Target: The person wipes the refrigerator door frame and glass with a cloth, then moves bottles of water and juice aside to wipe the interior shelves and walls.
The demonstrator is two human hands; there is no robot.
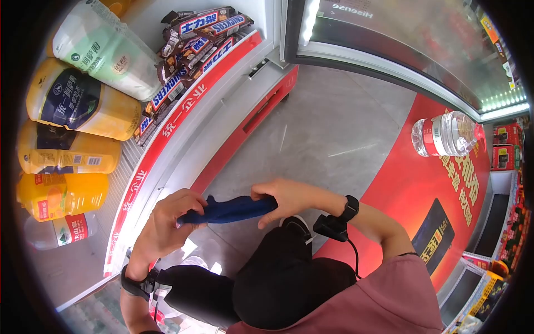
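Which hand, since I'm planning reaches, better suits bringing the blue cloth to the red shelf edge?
Probably left: the left hand holds the blue cloth nearer the red shelf edge; the right hand holds its farther end.

shop interior: open glass-doored drinks cooler (389, 50), marked hisense; bottled drinks (83, 100) and heaped snickers bars (194, 47) inside; red promotional floor graphic (389, 183); shelves of packaged goods (506, 150) at right.

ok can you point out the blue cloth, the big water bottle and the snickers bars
Blue cloth (236, 211): head view, middle of its stretched length
Big water bottle (440, 136): head view, on its label
Snickers bars (199, 23): head view, on the wrapper of a bar near the top of the pile
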